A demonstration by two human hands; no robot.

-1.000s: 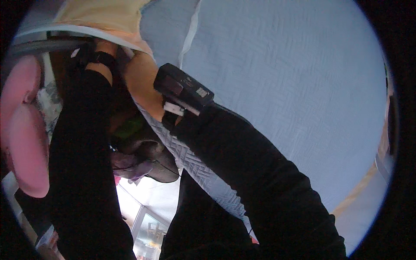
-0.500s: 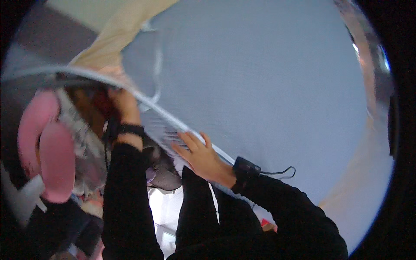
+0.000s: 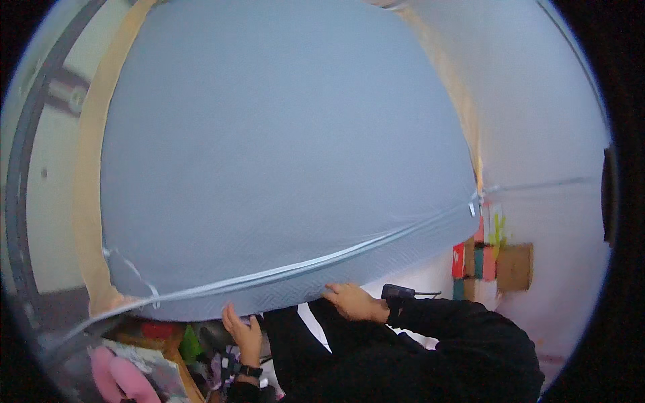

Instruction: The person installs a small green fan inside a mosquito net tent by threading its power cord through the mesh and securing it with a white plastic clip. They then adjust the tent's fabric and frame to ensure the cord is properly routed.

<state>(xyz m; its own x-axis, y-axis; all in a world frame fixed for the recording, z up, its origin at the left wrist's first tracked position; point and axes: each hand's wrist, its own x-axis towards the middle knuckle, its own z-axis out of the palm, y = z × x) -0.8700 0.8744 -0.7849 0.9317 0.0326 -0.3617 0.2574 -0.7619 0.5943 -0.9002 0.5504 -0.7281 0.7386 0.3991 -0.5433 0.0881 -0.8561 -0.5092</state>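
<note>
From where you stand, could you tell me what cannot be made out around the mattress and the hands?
- Head view: left hand fingertips, tucked under the blue mattress edge.
- Head view: storage beneath, hidden by the mattress.
- Head view: right hand palm, pressed against the edge.
- Head view: pink item, cut off by the rim.

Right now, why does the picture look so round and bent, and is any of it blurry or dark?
In the head view, the fisheye lens bows the mattress edge and leaves black corners. Light is soft and even, without glare. The left hand and right hand at its lower edge look fairly sharp. The pink thing and clutter at lower left are dim and smeared toward the rim.
</note>
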